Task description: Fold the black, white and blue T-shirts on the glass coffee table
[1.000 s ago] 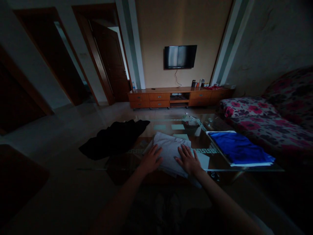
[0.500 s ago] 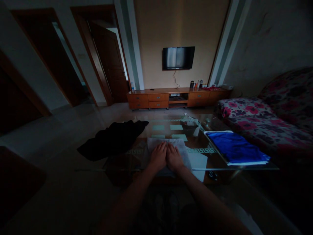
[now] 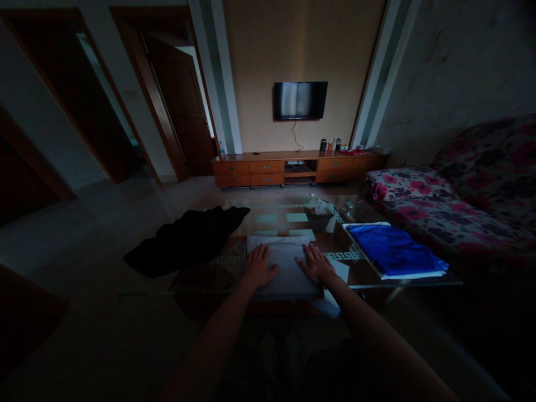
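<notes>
A light grey folded cloth (image 3: 287, 262) lies flat on the glass table (image 3: 234, 229), close to its front edge. On the left part of the cloth rests my left hand (image 3: 258, 267), palm down, thumb spread away from the fingers. My right hand (image 3: 317, 266) lies likewise at the cloth's right side, fingers stretched out. Neither hand grips anything. Whether the cloth is a garment I cannot tell in the dim light.
Dark crumpled fabric (image 3: 188, 240) lies on the table's left. A stack of blue and white folded cloth (image 3: 396, 249) sits at its right. Beyond stand a low wooden cabinet (image 3: 268, 167) and a wall television (image 3: 300, 100); a flowered sofa (image 3: 452, 206) is at the right.
My hands were side by side at the middle of the cloth; they have slid apart to its left and right sides. The view has shifted slightly.
</notes>
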{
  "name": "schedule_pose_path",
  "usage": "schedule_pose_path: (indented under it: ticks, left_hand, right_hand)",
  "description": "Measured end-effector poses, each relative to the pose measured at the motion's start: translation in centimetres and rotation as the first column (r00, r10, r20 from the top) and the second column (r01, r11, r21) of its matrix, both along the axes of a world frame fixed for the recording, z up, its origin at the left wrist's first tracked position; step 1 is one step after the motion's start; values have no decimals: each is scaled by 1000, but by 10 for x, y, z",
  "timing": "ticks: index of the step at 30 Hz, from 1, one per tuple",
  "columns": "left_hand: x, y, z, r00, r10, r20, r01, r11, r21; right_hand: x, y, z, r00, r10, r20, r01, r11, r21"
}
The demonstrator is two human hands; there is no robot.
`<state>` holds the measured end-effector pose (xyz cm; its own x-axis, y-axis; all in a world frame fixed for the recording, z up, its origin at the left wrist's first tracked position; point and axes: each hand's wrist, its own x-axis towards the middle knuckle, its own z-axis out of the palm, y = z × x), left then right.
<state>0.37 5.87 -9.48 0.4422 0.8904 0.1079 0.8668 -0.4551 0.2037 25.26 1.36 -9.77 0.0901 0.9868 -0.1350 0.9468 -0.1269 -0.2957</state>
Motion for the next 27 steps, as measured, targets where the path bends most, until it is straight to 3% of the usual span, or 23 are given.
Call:
schedule_pose_path:
  ticks: [3, 6, 9, 11, 13, 20, 24, 27]
  left_hand:
    - [6, 5, 11, 998, 37, -42, -36, 999, 22]
    - [19, 19, 16, 996, 76, -41, -72, 994, 81]
    - [31, 35, 7, 998, -66, -19, 68, 996, 64]
    - [35, 45, -3, 981, -192, -12, 192, 981, 8]
    - [36, 52, -13, 969, -249, -7, 248, 968, -23]
    - [8, 68, -13, 1000, -15, 22, 16, 998, -54]
    - [-24, 78, -14, 998, 54, 12, -53, 992, -111]
    - [-38, 83, -20, 995, 100, 21, -97, 989, -107]
  right_hand:
    - [0, 8, 7, 999, -36, 38, 37, 999, -36]
    - [-28, 25, 14, 992, -81, 94, 76, 996, 55]
    - [-66, 45, 15, 995, 92, 42, -98, 979, 177]
    - [-85, 57, 11, 974, 225, -20, -217, 958, 189]
    - [-92, 65, 5, 965, 255, -67, -241, 956, 164]
    - [-39, 73, -15, 992, 127, 1, -127, 989, 74]
    - [-7, 72, -20, 998, 57, 22, -58, 997, 49]
    - [-1, 71, -23, 999, 36, 26, -37, 998, 57]
